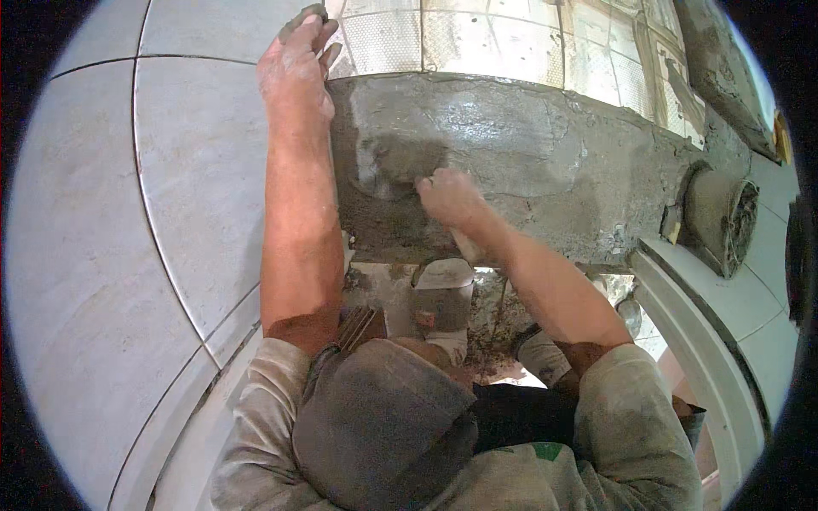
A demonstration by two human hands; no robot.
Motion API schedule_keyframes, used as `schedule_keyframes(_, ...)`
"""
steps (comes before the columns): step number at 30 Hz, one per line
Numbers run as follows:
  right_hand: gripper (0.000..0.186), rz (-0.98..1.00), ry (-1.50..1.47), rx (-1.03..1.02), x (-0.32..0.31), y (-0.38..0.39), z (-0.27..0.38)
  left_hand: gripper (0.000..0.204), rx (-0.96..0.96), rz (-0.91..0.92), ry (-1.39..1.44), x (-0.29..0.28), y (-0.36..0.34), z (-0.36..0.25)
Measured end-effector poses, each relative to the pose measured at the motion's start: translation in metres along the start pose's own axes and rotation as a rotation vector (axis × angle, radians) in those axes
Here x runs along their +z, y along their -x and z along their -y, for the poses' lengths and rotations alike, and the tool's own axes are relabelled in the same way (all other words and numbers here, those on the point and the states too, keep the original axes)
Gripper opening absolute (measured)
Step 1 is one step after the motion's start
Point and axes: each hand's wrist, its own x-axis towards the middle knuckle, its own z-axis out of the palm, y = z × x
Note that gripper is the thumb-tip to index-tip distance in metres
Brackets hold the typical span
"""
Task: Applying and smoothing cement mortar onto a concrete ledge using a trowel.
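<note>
One wet grey mortar ledge [511,162] ahead under the wall tiles [477,43], patchy and glossy. Your left hand [294,72] grips its end; your right hand [447,196] is clenched on one trowel [396,170].

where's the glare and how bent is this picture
Head view: glare whitens the wet mortar face and the patterned tiles above it; fisheye bends the wall tile joints into arcs, with black corners; the right hand is a little soft, the left hand sharper.
</note>
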Motion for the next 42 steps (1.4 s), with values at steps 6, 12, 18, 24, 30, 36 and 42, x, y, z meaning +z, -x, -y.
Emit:
schedule_keyframes(6,0.027,0.285,-0.134,0.027,-0.019,-0.038,0.037,0.031,0.003,0.019,-0.019,0.0,0.005,-0.002)
schedule_keyframes(12,0.027,0.42,-0.039,0.076,-0.029,-0.014,0.021,0.032,0.005,-0.046,-0.049,0.0,0.004,-0.004)
schedule_keyframes(18,0.021,0.382,0.046,-0.048,-0.074,0.025,0.013,0.031,0.01,0.006,-0.07,-0.002,-0.001,-0.002)
schedule_keyframes(24,0.016,0.231,0.102,-0.127,-0.026,0.032,0.004,0.029,0.009,0.006,-0.076,-0.003,0.001,0.001)
schedule_keyframes(30,0.02,0.092,0.046,0.119,-0.056,-0.002,-0.007,0.029,-0.014,-0.025,-0.074,-0.007,-0.004,0.0)
schedule_keyframes(36,0.025,0.295,-0.089,0.131,-0.048,0.007,0.003,0.028,-0.004,-0.038,-0.071,-0.009,-0.002,0.001)
schedule_keyframes(42,0.028,0.328,0.009,0.052,-0.076,0.005,-0.012,0.038,-0.049,-0.056,-0.162,-0.004,-0.002,0.003)
